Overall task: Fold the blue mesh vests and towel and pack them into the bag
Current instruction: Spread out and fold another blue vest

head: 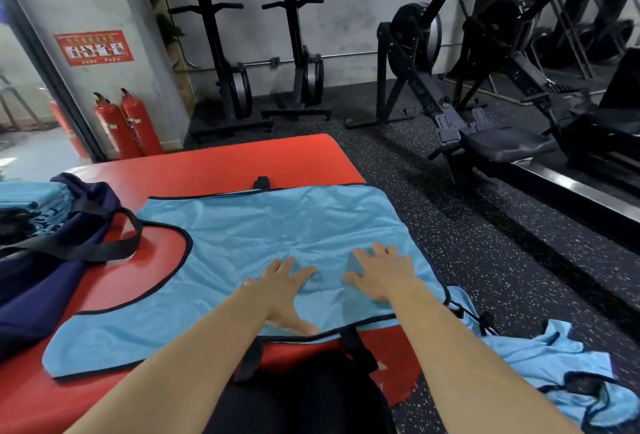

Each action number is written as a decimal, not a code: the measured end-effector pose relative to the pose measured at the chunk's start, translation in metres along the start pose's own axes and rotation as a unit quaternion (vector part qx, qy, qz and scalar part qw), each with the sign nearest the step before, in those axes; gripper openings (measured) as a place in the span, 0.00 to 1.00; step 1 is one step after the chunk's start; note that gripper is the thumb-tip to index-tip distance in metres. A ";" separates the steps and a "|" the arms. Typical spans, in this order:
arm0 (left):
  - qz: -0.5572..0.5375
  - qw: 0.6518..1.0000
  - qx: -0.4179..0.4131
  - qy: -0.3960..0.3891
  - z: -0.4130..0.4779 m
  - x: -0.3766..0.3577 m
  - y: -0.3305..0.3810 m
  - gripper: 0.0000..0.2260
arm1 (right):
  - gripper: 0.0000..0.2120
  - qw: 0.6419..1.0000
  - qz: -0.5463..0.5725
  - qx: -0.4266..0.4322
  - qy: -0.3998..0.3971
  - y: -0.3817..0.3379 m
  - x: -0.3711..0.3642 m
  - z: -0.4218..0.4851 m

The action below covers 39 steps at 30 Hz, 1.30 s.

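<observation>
A blue mesh vest [242, 236] with black trim lies spread flat on the red mat [242, 163]. My left hand [287, 291] presses flat on its near middle, fingers spread. My right hand [381, 270] lies flat on the vest near its right edge, fingers straight. At the left, a dark navy bag [45, 270] with black straps sits open. Folded blue cloth [31, 201] shows at its mouth. More blue vests [561, 374] lie crumpled on the floor at the right.
Two red fire extinguishers [124, 125] stand by the wall at the far left. Black rowing machines [485, 128] stand on the speckled floor beyond and to the right of the mat. A glass door is at the far left.
</observation>
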State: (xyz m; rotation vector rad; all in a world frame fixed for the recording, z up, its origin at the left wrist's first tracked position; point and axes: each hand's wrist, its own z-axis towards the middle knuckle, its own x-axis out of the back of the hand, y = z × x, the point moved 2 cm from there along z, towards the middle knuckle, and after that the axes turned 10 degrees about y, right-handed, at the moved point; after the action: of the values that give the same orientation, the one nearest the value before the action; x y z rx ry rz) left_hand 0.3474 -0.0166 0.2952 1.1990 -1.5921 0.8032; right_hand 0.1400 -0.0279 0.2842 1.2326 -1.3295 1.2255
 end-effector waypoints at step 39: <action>-0.053 0.994 0.092 0.041 0.145 0.049 -0.114 0.68 | 0.23 0.992 0.034 -0.023 0.119 0.002 -0.008 0.158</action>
State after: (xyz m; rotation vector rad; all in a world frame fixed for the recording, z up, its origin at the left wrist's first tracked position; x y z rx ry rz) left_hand 0.4096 -0.1966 0.2890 1.3524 -1.4001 0.9338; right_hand 0.1392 -0.1850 0.2627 0.9817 -1.2237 1.3382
